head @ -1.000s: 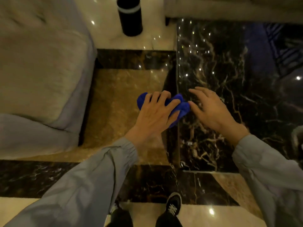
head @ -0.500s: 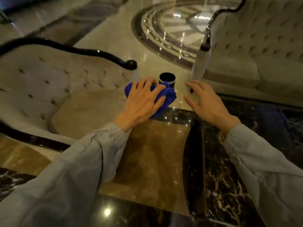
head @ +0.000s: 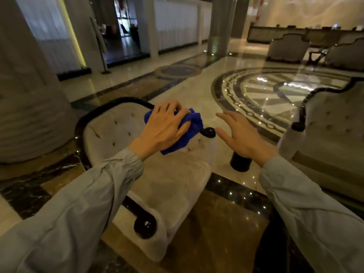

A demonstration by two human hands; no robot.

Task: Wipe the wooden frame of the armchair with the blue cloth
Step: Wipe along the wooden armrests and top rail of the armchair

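On the armchair's dark frame (head: 118, 101), the left hand (head: 163, 129) grips a bunched blue cloth (head: 192, 125); right hand (head: 242, 134) spread, empty.

No readable text or labels anywhere

The left hand (head: 165, 128) grips a bunched blue cloth (head: 189, 131) and presses it on the dark wooden frame (head: 110, 104) of a pale tufted armchair (head: 122, 131) — on the far arm rail, just short of its curled end (head: 208, 132). The right hand (head: 242, 134) hangs open beside that curl, fingers spread, apparently touching nothing. A black cylinder (head: 240, 162) stands on the marble floor (head: 197, 91) just right of the chair, partly behind the right wrist. A second tufted armchair (head: 331, 131) sits further right — near a round floor inlay (head: 275, 91).
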